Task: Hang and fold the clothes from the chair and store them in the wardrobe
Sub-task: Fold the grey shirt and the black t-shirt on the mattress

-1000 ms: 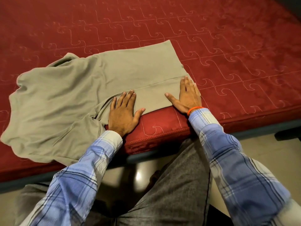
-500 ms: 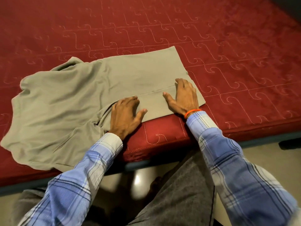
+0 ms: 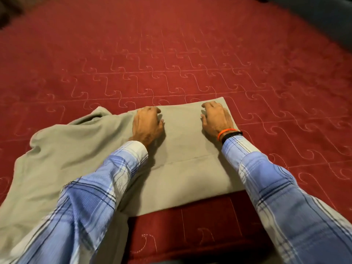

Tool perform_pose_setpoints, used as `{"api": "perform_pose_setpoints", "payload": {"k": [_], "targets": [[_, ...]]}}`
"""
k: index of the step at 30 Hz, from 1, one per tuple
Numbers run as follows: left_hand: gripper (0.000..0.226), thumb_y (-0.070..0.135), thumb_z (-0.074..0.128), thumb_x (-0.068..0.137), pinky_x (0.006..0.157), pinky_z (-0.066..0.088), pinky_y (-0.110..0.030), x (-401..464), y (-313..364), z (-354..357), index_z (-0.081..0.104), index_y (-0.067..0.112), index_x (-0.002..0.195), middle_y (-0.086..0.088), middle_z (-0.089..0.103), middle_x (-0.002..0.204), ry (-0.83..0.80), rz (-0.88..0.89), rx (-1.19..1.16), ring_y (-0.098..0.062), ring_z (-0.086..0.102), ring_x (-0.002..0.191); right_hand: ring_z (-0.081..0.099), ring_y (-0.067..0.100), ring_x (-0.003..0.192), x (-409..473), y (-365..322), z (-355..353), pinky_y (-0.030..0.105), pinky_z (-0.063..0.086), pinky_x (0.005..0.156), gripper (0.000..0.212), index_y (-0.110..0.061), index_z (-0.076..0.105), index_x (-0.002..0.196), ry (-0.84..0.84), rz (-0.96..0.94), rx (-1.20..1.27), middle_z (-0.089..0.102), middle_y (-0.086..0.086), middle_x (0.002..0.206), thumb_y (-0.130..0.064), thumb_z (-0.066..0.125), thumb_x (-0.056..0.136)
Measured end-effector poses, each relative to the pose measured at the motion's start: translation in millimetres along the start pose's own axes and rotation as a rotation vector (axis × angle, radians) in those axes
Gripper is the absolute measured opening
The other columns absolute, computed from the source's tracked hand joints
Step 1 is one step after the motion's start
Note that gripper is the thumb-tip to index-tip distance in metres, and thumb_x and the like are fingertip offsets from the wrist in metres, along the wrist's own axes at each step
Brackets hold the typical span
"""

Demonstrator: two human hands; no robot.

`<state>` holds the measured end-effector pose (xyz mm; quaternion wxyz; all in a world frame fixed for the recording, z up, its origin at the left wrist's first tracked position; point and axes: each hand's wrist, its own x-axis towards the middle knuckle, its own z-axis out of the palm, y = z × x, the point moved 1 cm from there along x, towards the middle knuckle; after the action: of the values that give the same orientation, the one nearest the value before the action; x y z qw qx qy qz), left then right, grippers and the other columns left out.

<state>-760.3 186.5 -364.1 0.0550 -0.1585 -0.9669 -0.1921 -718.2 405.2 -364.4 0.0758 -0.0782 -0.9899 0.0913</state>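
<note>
Spreading under everything is the dark red quilted mattress with stitched scroll patterns (image 3: 190, 60), serving as a broad flat folding surface, its near edge dropping away at the bottom of the view. Nearest the person, the plain olive-grey cotton garment (image 3: 186, 178) is lying close to that edge, probably so both arms can reach across it; its right part is sitting as a neat flat rectangle while its left part is bunching loosely. Two blue plaid shirt sleeves (image 3: 276, 187) are stretching forward over the cloth. Farther on, the left hand (image 3: 147, 123) is resting on the garment near the far edge of the folded part, fingers curling down onto the fabric; whether it is pinching cloth I cannot tell. The right hand (image 3: 217, 119), wearing an orange wristband (image 3: 226, 131), is doing likewise near the far right corner, likely pinning or gathering that edge for another fold.
</note>
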Motion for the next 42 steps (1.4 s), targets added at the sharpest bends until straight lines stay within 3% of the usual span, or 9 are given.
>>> {"api": "perform_pose_setpoints", "payload": {"k": [7, 12, 17, 22, 28, 33, 36, 39, 42], "targets": [[0.029, 0.027, 0.049, 0.097, 0.093, 0.04, -0.047, 43.6, -17.1, 6.7, 0.058, 0.01, 0.119, -0.014, 0.061, 0.119, -0.058, -0.005, 0.191, -0.034, 0.053, 0.107, 0.035, 0.032, 0.138, 44.3, 6.7, 16.1, 0.042, 0.033, 0.111, 0.064, -0.009, 0.037, 0.145, -0.127, -0.06, -0.144, 0.038, 0.014, 0.15, -0.006, 0.059, 0.086], [0.028, 0.023, 0.052, 0.095, 0.089, 0.045, -0.047, 51.8, -23.7, 5.0, 0.059, 0.008, 0.118, -0.017, 0.06, 0.113, -0.111, -0.019, 0.153, -0.038, 0.057, 0.101, 0.05, 0.035, 0.113, 51.9, 14.5, 17.1, 0.043, 0.038, 0.095, 0.04, -0.008, 0.053, 0.123, -0.011, -0.063, -0.235, 0.054, 0.015, 0.121, 0.0, 0.056, 0.084], [0.024, 0.02, 0.062, 0.089, 0.086, 0.046, -0.046, 38.4, -25.5, -4.8, 0.06, 0.008, 0.11, -0.015, 0.056, 0.107, -0.102, -0.004, 0.096, -0.035, 0.055, 0.097, 0.053, 0.032, 0.096, 39.9, 22.6, 8.7, 0.044, 0.038, 0.093, 0.02, -0.009, 0.061, 0.1, 0.143, -0.06, -0.277, 0.057, 0.013, 0.102, 0.001, 0.058, 0.083], [0.017, 0.014, 0.059, 0.088, 0.076, 0.046, -0.045, 4.6, -19.0, -25.4, 0.046, 0.011, 0.098, -0.013, 0.056, 0.092, -0.039, 0.134, 0.049, -0.03, 0.052, 0.079, 0.057, 0.034, 0.092, 6.5, 35.9, -5.2, 0.043, 0.039, 0.089, 0.023, -0.01, 0.062, 0.096, 0.182, -0.032, -0.258, 0.061, 0.012, 0.097, 0.002, 0.064, 0.077], [0.029, 0.021, 0.071, 0.082, 0.067, 0.047, -0.036, -63.5, -8.7, -38.8, 0.066, 0.009, 0.109, -0.013, 0.06, 0.099, -0.094, 0.37, 0.173, -0.032, 0.056, 0.086, 0.058, 0.033, 0.075, -52.6, 47.4, -10.9, 0.039, 0.044, 0.074, 0.025, -0.012, 0.064, 0.081, 0.256, -0.098, -0.198, 0.063, 0.009, 0.081, 0.005, 0.069, 0.064], [0.034, 0.031, 0.068, 0.089, 0.072, 0.048, -0.033, -96.2, -3.2, -33.3, 0.066, 0.017, 0.12, -0.009, 0.061, 0.109, -0.171, 0.372, 0.219, -0.028, 0.062, 0.091, 0.055, 0.033, 0.071, -84.8, 59.5, -5.7, 0.036, 0.041, 0.058, 0.025, -0.011, 0.065, 0.077, 0.246, -0.123, -0.208, 0.063, 0.008, 0.077, 0.009, 0.069, 0.062], [0.04, 0.035, 0.068, 0.085, 0.068, 0.043, -0.031, -106.8, 2.4, -33.4, 0.061, 0.024, 0.123, -0.004, 0.06, 0.111, -0.255, 0.342, 0.279, -0.025, 0.061, 0.092, 0.057, 0.035, 0.073, -98.2, 62.6, -6.7, 0.039, 0.047, 0.061, 0.024, -0.009, 0.069, 0.081, 0.159, -0.109, -0.213, 0.065, 0.009, 0.076, 0.009, 0.07, 0.066], [0.052, 0.039, 0.06, 0.065, 0.067, 0.038, -0.028, -105.3, 7.8, -35.3, 0.061, 0.029, 0.116, 0.002, 0.066, 0.104, -0.376, 0.263, 0.267, -0.022, 0.063, 0.092, 0.057, 0.032, 0.087, -104.7, 51.1, -18.5, 0.037, 0.042, 0.076, 0.026, -0.014, 0.072, 0.091, 0.036, -0.032, -0.253, 0.068, 0.007, 0.088, -0.002, 0.067, 0.069], [0.047, 0.036, 0.046, 0.072, 0.078, 0.048, -0.033, -101.5, 18.8, -27.9, 0.066, 0.024, 0.112, 0.0, 0.071, 0.101, -0.237, 0.177, 0.011, -0.023, 0.063, 0.093, 0.057, 0.025, 0.087, -108.0, 27.0, -28.7, 0.036, 0.036, 0.079, 0.024, -0.018, 0.072, 0.087, 0.127, 0.018, -0.205, 0.068, 0.002, 0.086, -0.019, 0.06, 0.067]]}}
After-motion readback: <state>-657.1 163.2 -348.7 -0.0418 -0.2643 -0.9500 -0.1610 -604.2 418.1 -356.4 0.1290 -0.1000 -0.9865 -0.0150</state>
